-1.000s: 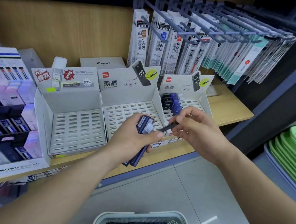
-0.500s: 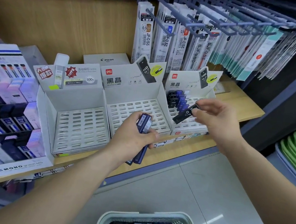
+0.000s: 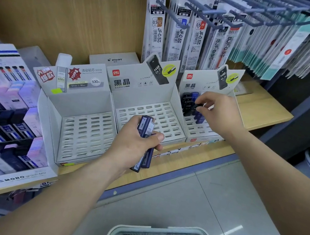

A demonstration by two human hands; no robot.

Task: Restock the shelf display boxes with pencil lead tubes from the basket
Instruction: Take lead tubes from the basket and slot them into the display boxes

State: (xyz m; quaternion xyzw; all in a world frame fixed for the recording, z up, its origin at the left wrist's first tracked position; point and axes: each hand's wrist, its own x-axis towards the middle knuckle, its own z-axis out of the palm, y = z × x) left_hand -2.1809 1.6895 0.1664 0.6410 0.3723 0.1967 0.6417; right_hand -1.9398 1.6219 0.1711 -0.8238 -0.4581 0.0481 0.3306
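A stationery shop: hanging refill packs (image 3: 199, 33) on pegs above shelf display boxes (image 3: 148, 104)

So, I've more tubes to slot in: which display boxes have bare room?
The left box and middle box show bare slotted floors. The right box is crowded at its back left with tubes, by the right hand; its front rows are free.

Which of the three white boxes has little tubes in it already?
The right box, where the right hand reaches. Black and blue tubes stand at its back; the middle box and left box show only bare slots.
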